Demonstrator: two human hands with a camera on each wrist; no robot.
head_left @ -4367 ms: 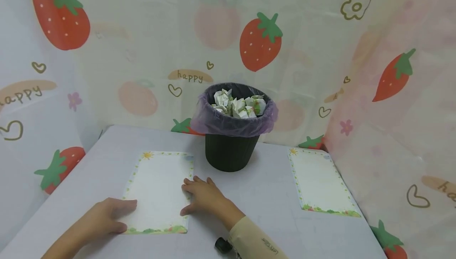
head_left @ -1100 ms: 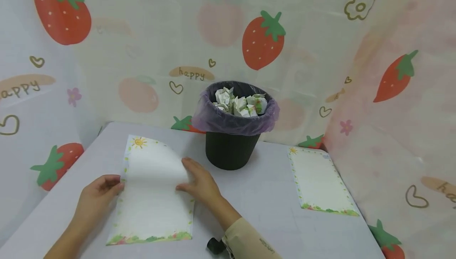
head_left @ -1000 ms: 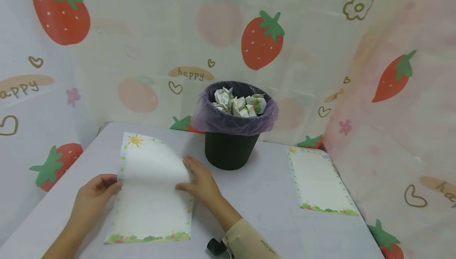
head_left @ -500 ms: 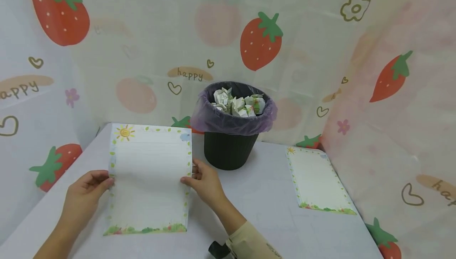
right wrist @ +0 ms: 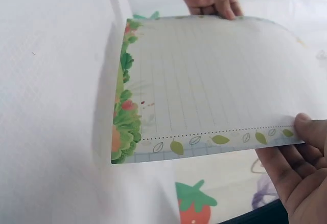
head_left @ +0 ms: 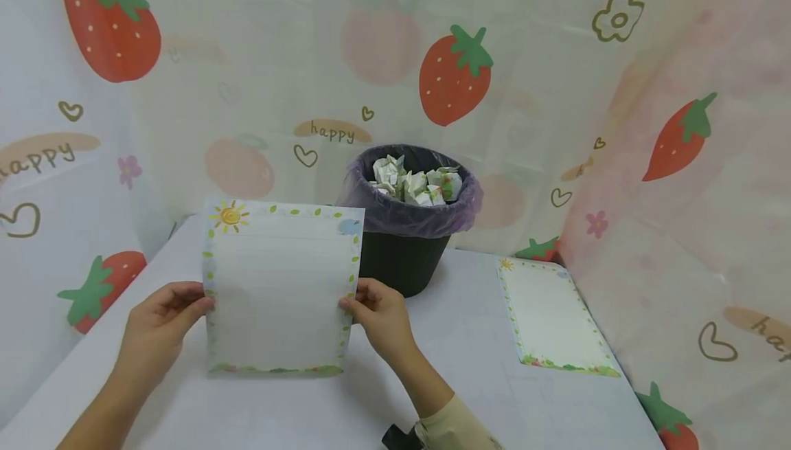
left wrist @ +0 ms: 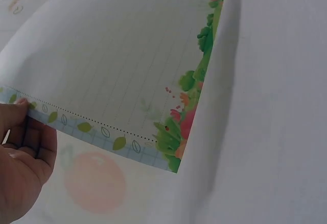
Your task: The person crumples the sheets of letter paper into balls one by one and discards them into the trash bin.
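A sheet of lined writing paper point(head_left: 278, 285) with a leafy border, a sun and a green garden strip is held up off the table. My left hand point(head_left: 159, 326) pinches its left edge, thumb in front and fingers behind. On the opposite edge my right hand point(head_left: 384, 316) pinches in the same way. The right wrist view shows both hands on the paper point(right wrist: 204, 75), which bows slightly. In the left wrist view the thumb of my left hand point(left wrist: 23, 157) lies on the leaf border. The sheet covers part of the bin's left side in the head view.
Behind the sheet stands a black bin point(head_left: 404, 261) with a purple liner point(head_left: 460, 213), filled with several crumpled paper balls point(head_left: 420, 185). A second bordered sheet point(head_left: 553, 316) lies flat at the table's right edge. Strawberry-print curtains point(head_left: 278, 58) enclose the white table point(head_left: 469, 347) at the back and sides.
The paper lay flat between my hands at first. Both hands have since pinched its side edges and lifted it, tilting its face up toward me. The bin and second sheet have stayed put.
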